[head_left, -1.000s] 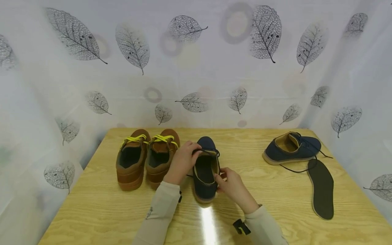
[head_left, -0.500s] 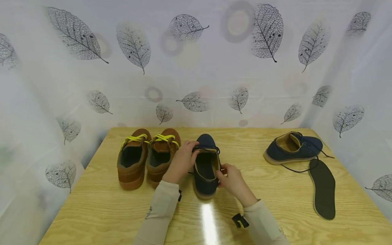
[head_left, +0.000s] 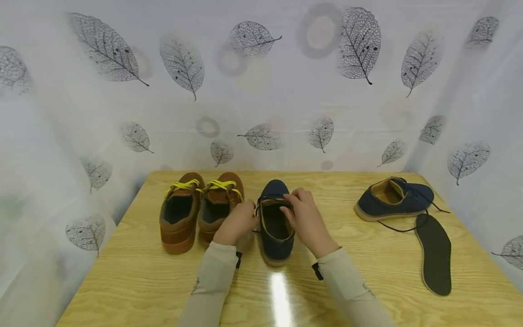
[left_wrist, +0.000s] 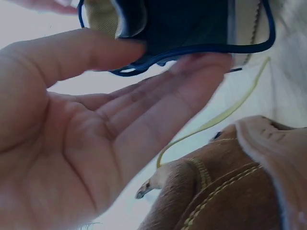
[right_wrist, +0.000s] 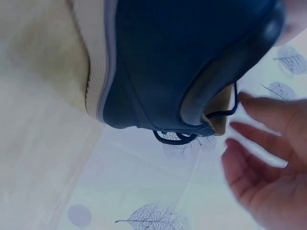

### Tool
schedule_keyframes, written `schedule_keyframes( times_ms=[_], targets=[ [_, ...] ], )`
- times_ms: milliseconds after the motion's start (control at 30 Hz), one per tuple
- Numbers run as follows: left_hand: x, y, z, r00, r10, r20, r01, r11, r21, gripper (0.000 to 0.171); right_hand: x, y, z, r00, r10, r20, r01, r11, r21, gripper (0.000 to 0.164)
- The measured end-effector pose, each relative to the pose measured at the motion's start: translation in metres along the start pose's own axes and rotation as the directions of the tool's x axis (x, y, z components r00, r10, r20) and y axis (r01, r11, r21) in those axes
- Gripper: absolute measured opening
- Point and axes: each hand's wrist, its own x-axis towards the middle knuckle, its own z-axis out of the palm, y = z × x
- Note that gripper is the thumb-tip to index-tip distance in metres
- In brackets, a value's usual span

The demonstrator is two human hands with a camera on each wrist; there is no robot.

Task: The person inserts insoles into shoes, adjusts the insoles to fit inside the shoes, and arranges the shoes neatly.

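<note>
A navy lace-up shoe [head_left: 277, 250] stands mid-table, toe pointing away, with a dark insole inside. My left hand [head_left: 239, 221] is at its left side, beside the collar. In the left wrist view, straight fingers [left_wrist: 163, 110] and the thumb reach the shoe's edge, where a dark lace [left_wrist: 249, 48] loops past the fingertips. My right hand [head_left: 307, 220] hovers over the right of the opening, fingertips near the tongue. Seen from the right wrist, its loosely bent fingers [right_wrist: 264, 112] are right at the tan tongue [right_wrist: 221, 105] and a lace, with nothing pinched.
Two brown shoes with yellow laces [head_left: 175, 234] stand side by side just left of my left hand. On the right of the wooden table [head_left: 143, 290] lie another navy shoe [head_left: 367, 206] with trailing laces and a dark insole [head_left: 436, 256]. A leaf-print curtain [head_left: 282, 100] surrounds the table.
My right hand has left the shoe's right heel side and moved up over the opening near the tongue. My left hand has let go at the tongue and slid down to the left side.
</note>
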Motion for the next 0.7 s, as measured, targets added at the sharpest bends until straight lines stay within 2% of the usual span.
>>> schedule_keyframes(
  times_ms=[33, 100, 167, 267, 400, 700],
  targets=[
    [0.000, -0.001, 0.002, 1.000, 0.004, -0.008, -0.004, 0.999, 0.043, 0.011, 0.005, 0.000, 0.001, 0.999, -0.045, 0.010, 0.045, 0.999, -0.013, 0.025],
    [0.002, -0.003, 0.006, 1.000, 0.005, -0.025, -0.002, 0.993, 0.120, 0.011, 0.013, 0.001, 0.005, 0.993, -0.111, 0.043, 0.112, 0.993, -0.027, 0.023],
    [0.003, -0.004, 0.011, 0.999, 0.008, -0.039, -0.001, 0.981, 0.192, 0.014, 0.022, 0.001, 0.007, 0.984, -0.154, 0.086, 0.157, 0.987, -0.025, 0.019],
    [0.004, -0.006, 0.016, 0.998, -0.010, -0.055, 0.023, 0.970, 0.243, 0.014, 0.032, -0.002, 0.009, 0.970, -0.190, 0.153, 0.196, 0.980, -0.024, 0.015],
    [0.004, -0.008, 0.018, 0.997, -0.032, -0.063, 0.047, 0.967, 0.251, 0.012, 0.041, -0.005, 0.009, 0.959, -0.195, 0.207, 0.205, 0.978, -0.027, 0.009],
    [0.003, -0.008, 0.011, 0.997, -0.042, -0.062, 0.054, 0.976, 0.212, 0.007, 0.045, -0.005, 0.008, 0.976, -0.130, 0.175, 0.128, 0.991, 0.023, 0.007]
  ],
)
